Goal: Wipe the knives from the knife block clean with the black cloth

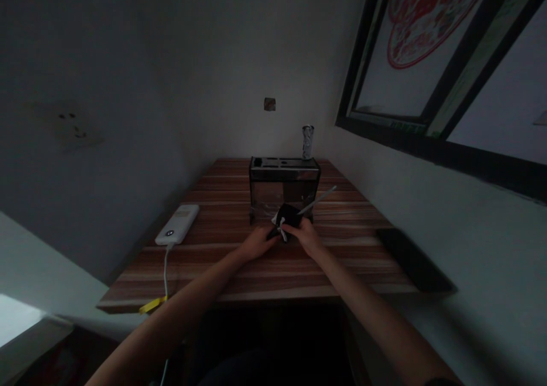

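In front of me both hands are closed on a small black item with a white tie (pixel 289 211); its exact kind is too dark to make out. My left hand (pixel 257 242) grips its lower left end. My right hand (pixel 306 235) pinches it from the right, near the white strip. A thin pale rod (pixel 319 198) slants up to the right from beside my right fingers; whether it is attached to the black item cannot be told. Just behind stands a clear box with a dark frame (pixel 284 173), like a small tank, partly hidden by the item.
A foil-like silvery cylinder (pixel 307 142) rises at the box's right rear. On the left of the striped wooden table (pixel 222 260) lies a white power bank (pixel 178 224) with a cable (pixel 166 272). A flat black object (pixel 414 260) rests along the right edge. Walls stand close around.
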A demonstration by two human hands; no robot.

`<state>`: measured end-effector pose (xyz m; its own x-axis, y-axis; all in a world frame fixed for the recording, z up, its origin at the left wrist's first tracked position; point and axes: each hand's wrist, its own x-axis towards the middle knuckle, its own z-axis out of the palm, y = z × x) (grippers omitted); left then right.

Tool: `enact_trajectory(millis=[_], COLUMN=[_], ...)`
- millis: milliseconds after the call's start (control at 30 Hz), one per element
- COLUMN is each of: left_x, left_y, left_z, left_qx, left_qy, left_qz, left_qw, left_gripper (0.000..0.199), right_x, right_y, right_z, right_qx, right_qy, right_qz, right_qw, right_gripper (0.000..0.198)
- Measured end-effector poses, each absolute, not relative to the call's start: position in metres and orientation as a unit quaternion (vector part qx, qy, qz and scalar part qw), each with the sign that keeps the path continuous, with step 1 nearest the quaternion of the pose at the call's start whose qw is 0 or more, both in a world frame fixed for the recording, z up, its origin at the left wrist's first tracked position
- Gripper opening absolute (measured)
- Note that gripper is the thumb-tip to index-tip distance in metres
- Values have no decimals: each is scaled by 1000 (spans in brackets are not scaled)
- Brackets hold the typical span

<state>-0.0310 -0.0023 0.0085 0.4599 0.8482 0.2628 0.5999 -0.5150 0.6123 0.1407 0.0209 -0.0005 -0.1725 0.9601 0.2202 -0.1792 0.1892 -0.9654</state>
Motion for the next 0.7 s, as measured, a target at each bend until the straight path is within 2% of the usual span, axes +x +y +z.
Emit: enact_trajectory(millis=[200, 433, 700], left_x=[-32, -33, -33], left_y=[1, 8, 4], left_z=[5, -2, 2], left_qx=[817, 788, 811], left_qy=[451, 452, 424], left_qz=[277, 327, 319], left_qw=[230, 262, 246], left_gripper=[29, 25, 24], right_x=[141, 144, 143], right_y=[21, 15, 20], right_z=[3, 15, 10], right_qx=[-376, -321, -349], right_qy=[-557, -583, -574], right_qz=[533, 562, 535], right_qw=[514, 491, 513], right_gripper=[44, 30, 33])
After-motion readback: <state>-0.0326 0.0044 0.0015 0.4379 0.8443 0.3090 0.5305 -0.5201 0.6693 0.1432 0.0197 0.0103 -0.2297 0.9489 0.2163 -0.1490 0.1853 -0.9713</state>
